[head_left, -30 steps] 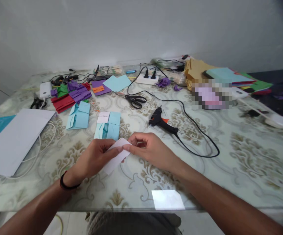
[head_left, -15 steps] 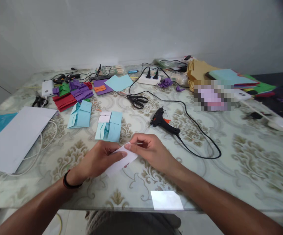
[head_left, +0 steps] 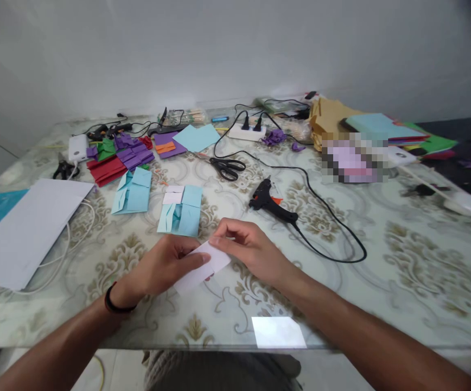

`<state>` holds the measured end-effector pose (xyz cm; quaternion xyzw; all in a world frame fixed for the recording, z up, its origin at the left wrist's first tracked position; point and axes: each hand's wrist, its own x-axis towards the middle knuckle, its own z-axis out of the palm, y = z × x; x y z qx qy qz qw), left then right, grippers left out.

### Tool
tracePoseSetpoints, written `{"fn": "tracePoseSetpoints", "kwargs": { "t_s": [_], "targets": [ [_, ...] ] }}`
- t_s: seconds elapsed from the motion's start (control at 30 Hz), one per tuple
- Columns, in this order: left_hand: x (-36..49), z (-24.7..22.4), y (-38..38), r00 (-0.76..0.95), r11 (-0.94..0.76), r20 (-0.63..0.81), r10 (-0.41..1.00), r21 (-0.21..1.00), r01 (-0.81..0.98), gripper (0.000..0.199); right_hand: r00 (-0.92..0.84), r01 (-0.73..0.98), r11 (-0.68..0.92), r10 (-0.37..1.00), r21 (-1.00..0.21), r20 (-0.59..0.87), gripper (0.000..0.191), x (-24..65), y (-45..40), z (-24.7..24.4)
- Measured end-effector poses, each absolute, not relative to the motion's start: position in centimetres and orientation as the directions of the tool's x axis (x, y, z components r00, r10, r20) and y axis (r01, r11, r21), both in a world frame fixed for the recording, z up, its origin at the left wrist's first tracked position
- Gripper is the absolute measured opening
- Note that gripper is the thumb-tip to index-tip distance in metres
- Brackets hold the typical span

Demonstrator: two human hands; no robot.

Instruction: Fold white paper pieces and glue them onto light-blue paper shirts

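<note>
A small piece of white paper point(head_left: 197, 278) is held between both hands, slanting up to the right over the table. My left hand point(head_left: 170, 263) pinches its near side, thumb on top. At its upper right edge, my right hand point(head_left: 246, 245) grips it between thumb and fingers; a short slit or crease shows in the paper. Just beyond the hands lies a folded light blue paper piece point(head_left: 189, 214) with a white patch point(head_left: 172, 195). Another folded light blue piece point(head_left: 138, 198) is to its left. Off to the right rests a black glue gun point(head_left: 274, 201) with its cord.
Black-handled scissors point(head_left: 227, 167) lie beyond the hands. A white power strip point(head_left: 247, 132) with two plugs sits behind them. White sheets point(head_left: 32, 228) are at left, near folded purple strips point(head_left: 133, 152). Brown envelopes point(head_left: 329, 117) and coloured paper point(head_left: 377, 126) are stacked at far right.
My right hand has shifted slightly left and up along the paper's edge, and more of the paper's right corner shows. My left hand keeps its hold.
</note>
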<state>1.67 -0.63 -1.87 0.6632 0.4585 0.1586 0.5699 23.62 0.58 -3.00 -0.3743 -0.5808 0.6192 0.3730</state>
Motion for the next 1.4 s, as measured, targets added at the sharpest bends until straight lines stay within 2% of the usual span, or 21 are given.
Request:
{"fn": "tracePoseSetpoints", "kwargs": {
  "t_s": [0.17,0.3,0.57,1.1,1.3,1.4],
  "targets": [
    [1.8,-1.6,-0.6,0.55,0.083,-0.334,0.765,0.899,0.431,0.043,-0.434,-0.029,-0.061,0.9,-0.998,-0.043,0.029,23.5,0.6,-3.1],
    [2.1,-1.1,-0.7,0.534,0.118,-0.363,0.764,0.891,0.438,0.05,-0.429,0.013,-0.028,0.903,-1.0,-0.031,0.029,23.5,0.7,-3.0],
    [2.2,-0.9,-0.7,0.514,0.093,-0.316,0.798,0.906,0.414,0.049,-0.49,0.073,-0.086,0.864,-0.994,-0.111,0.051,23.8,0.9,-2.8],
    [2.0,-1.2,-0.9,0.492,0.166,-0.355,0.795,0.907,0.387,0.055,-0.471,0.073,-0.085,0.876,-0.994,-0.109,0.051,23.9,0.8,-3.0],
    [1.8,-1.5,-0.8,0.445,0.147,-0.32,0.837,0.913,0.381,0.055,-0.462,-0.007,-0.085,0.884,-0.996,-0.072,0.042,24.0,1.1,-3.0],
    [1.8,-1.5,-0.8,0.444,0.135,-0.322,0.836,0.905,0.403,0.053,-0.437,0.005,-0.089,0.896,-0.996,-0.082,0.041,24.1,1.2,-3.0]
  ]
}}
